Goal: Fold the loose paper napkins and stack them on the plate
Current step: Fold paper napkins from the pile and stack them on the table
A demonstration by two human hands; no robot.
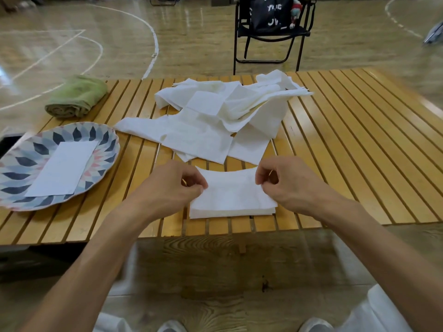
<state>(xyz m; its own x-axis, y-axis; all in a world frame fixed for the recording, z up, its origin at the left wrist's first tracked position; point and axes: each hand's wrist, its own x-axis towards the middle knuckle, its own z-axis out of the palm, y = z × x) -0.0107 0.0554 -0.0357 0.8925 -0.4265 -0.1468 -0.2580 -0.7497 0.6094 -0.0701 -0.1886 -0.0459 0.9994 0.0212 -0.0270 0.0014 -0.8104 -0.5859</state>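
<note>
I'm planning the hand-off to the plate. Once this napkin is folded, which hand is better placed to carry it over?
Probably the left hand. It pinches the left edge of the napkin being folded, and the patterned plate lies to the left, on its side. The right hand would have to cross over.

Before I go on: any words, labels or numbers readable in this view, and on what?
"THE": white letters, middle row, on the black bag on the folding chair.
Row above it: cut off by the frame edge, unreadable.
Row below it: looks like "JV", partly hidden, not sure.
Napkins, plate, towel: no text visible.
</note>
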